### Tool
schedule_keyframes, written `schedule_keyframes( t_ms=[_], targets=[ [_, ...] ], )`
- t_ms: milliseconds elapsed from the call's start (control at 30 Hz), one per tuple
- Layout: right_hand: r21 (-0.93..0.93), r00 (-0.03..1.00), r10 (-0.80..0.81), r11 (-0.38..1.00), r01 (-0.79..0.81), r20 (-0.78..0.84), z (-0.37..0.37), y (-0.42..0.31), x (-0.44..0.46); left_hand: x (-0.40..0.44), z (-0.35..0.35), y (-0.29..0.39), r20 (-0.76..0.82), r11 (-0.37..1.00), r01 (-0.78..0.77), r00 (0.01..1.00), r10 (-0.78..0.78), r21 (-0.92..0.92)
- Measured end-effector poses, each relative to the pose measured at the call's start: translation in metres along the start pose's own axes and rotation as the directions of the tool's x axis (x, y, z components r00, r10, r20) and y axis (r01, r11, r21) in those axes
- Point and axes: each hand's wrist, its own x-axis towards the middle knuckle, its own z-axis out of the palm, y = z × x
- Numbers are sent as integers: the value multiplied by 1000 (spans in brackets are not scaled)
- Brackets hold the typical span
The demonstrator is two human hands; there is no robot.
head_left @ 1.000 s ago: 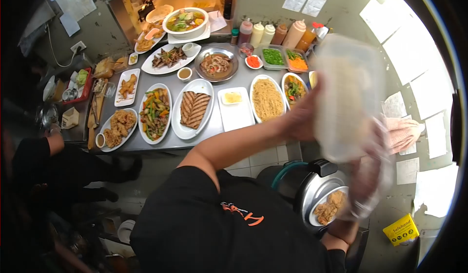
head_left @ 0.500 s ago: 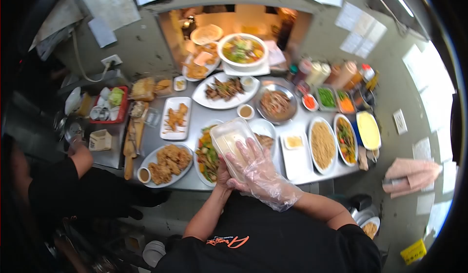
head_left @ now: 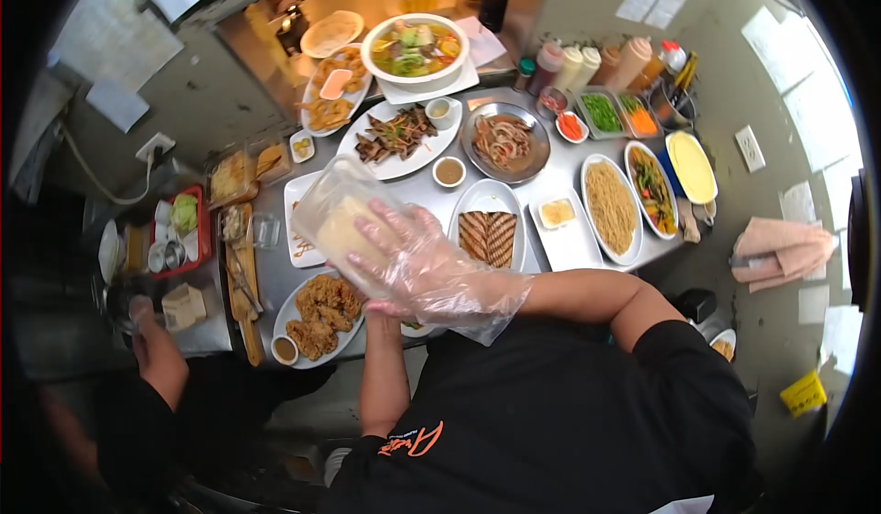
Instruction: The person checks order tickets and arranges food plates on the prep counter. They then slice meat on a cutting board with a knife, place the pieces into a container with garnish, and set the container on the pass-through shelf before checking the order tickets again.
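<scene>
A translucent rectangular plastic container (head_left: 341,188) with something pale inside is held tilted in front of me, over the table's front middle. My right hand (head_left: 418,266), in a clear disposable glove, lies across it with the fingers closed around its side. Beneath the container, my left hand (head_left: 369,305) supports it; most of its fingers are hidden. The container partly covers a white rectangular plate (head_left: 301,186). Close by are a plate of fried chicken (head_left: 321,317) and a plate of grilled slices (head_left: 486,237).
Behind stand a soup bowl (head_left: 416,48), a meat platter (head_left: 395,138) and a metal bowl (head_left: 507,144). On the right are a noodle plate (head_left: 611,206), sauce bottles (head_left: 587,66) and vegetable tubs (head_left: 602,115). A co-worker's hand (head_left: 151,330) is at left, near a red basket (head_left: 188,229).
Both my hands have carried the container to the left, uncovering the grilled slices and covering part of the white rectangular plate. The camera view has shifted, and the co-worker's arm has moved lower.
</scene>
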Motion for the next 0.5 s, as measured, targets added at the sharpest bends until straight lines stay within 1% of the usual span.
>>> schedule_keyframes(
  t_ms=[33,133,167,267,300,400,433,500],
  targets=[
    [11,999,-34,999,34,-38,2,3,1,0,-3,2,-13,1000,-9,1000,9,19],
    [28,979,-199,979,200,-37,0,23,0,1,-13,12,-38,997,-33,999,35,71],
    [32,970,-229,972,232,-77,-3,29,1,2,-14,16,-46,995,-39,998,43,87],
    [192,936,-338,917,351,-96,-2,50,0,3,-21,30,-60,991,-54,996,62,124],
    [301,906,-384,855,422,-180,-6,58,0,4,-22,34,-60,989,-57,996,65,135],
    [525,937,-338,783,334,-91,-5,61,-9,8,-23,39,-56,986,-63,996,72,154],
    [604,923,-315,699,382,-220,-5,59,-13,11,-24,38,-54,986,-59,996,68,158],
    [579,948,-296,756,306,-115,-11,53,-14,18,-28,35,-39,986,-48,998,55,159]
  ],
)
